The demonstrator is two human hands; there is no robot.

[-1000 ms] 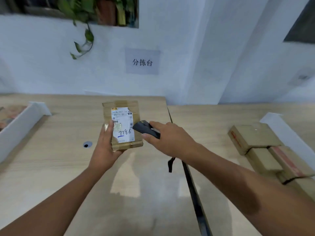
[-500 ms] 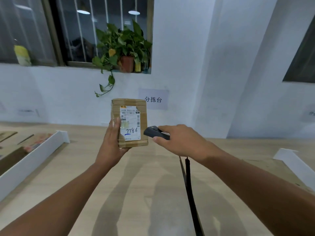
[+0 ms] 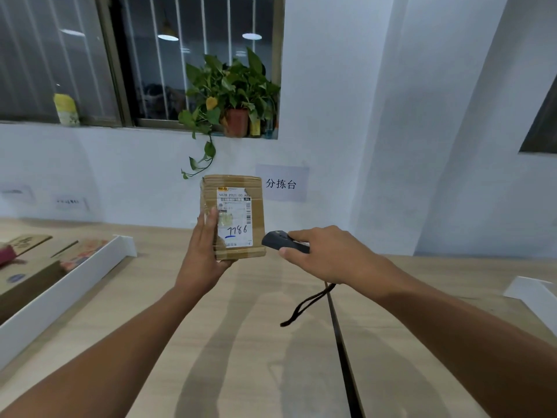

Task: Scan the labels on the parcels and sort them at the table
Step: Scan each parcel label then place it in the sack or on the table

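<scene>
Pale wood of the table (image 3: 256,342) runs under both forearms. Above it the left hand (image 3: 205,251) holds a brown cardboard parcel (image 3: 256,206) upright in the air, thumb pressed on the left edge of its white label (image 3: 236,215) and the other fingers hidden behind. Just beside the parcel's lower right corner, the right hand (image 3: 328,254) grips a black scanner (image 3: 281,241), fingers curled round its body, index finger along the top, nose toward the parcel, and a strap (image 3: 304,306) dangling beneath. Farther off a white tray (image 3: 60,294) at the left holds boxes, and a paper sign (image 3: 281,183) hangs on the wall.
</scene>
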